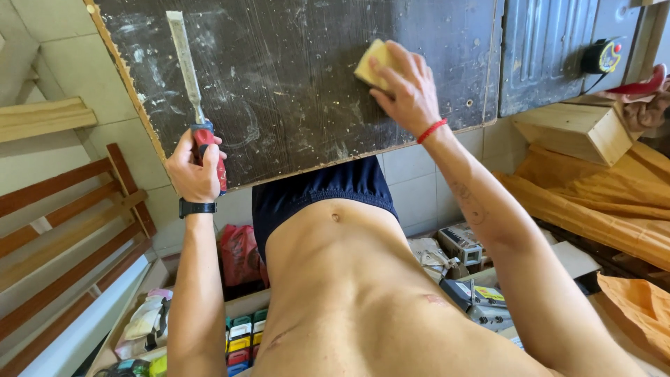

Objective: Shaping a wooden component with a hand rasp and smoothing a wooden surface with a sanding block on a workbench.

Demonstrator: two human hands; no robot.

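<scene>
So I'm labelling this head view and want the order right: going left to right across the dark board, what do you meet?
Chisel in the left hand → yellow sanding block under the right hand → red wristband → tape measure.

the scene is lit by bright, even daylight, strongest at the right, where the orange boards are washed warm. soft shadow is cast beneath the dark board. mild glare is seen on the chisel blade. focus is kept sharp centrally; wide-angle stretching is noticed toward the edges.
</scene>
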